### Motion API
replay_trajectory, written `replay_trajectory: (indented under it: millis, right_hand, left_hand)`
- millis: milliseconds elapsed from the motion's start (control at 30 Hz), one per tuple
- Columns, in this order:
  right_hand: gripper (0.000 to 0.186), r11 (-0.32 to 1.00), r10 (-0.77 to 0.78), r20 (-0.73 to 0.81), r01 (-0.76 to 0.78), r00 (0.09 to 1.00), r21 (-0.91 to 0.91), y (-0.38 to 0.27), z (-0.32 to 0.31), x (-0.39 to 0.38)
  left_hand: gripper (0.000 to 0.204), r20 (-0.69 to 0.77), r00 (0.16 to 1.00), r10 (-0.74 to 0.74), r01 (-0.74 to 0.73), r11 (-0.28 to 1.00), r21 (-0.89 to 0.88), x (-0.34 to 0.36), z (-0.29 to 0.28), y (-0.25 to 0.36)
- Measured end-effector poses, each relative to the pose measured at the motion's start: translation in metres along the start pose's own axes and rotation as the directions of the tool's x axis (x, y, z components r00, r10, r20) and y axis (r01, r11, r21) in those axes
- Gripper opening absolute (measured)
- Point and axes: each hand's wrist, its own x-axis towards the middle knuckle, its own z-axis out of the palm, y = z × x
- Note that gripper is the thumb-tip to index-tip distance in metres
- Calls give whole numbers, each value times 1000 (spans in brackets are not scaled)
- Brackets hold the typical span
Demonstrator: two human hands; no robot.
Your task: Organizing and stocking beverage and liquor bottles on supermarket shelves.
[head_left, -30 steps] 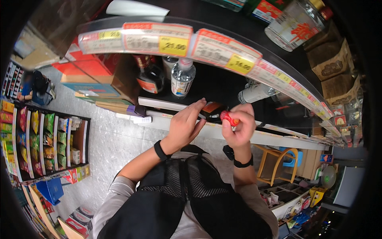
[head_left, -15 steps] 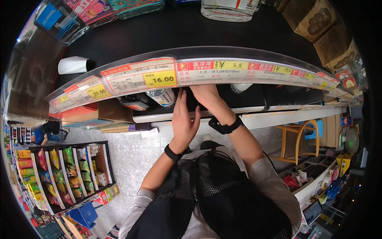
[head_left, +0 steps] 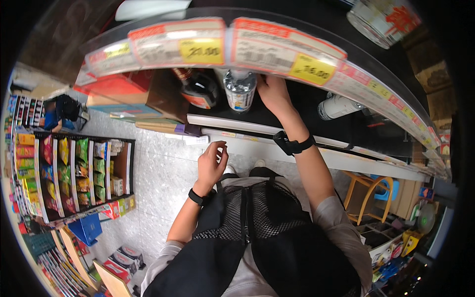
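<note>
My right hand (head_left: 274,95) reaches into the lower shelf (head_left: 304,101), under the price-tag rail. It is close to the right side of a clear glass bottle (head_left: 239,93) with a colourful label. The rail and the hand's own back hide most of its fingers, so its grip cannot be made out. A dark bottle (head_left: 199,90) with a red-edged label stands left of the clear one. Further right on this shelf is another clear bottle (head_left: 339,106), tilted in view. My left hand (head_left: 211,166) hangs in front of the shelf, fingers loosely bent, thumb apart, holding nothing.
A curved price-tag rail (head_left: 269,48) edges the upper shelf, which bears a large clear bottle (head_left: 381,22) and a white roll (head_left: 148,9). Cardboard boxes (head_left: 163,99) stand left. Behind are a snack rack (head_left: 74,175) and a wooden chair (head_left: 368,195).
My left hand has drawn back from the shelf, down and left, its fingers now bent. The view has turned and moved closer to the rail. My right hand remains under it.
</note>
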Motion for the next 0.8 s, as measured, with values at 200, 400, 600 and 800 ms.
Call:
replay_trajectory:
  millis: [200, 400, 600, 800]
  right_hand:
    - [49, 1000, 23, -79, -22, 997, 7, -14, -4, -23]
    - [67, 868, -454, -674, 119, 583, -482, 16, -66, -122]
    - [97, 938, -148, -752, -149, 642, -312, 34, -126, -99]
    - [80, 994, -61, -733, -29, 678, -109, 35, -144, -106]
  left_hand:
    - [19, -42, 998, -38, 38, 999, -16, -10, -5, -15]
    - [13, 20, 1000, -21, 21, 1000, -10, -5, -18, -20]
    - [13, 117, 993, 29, -27, 1000, -15, 10, -14, -4]
    - [15, 168, 981, 93, -94, 996, 2, 12, -20, 0]
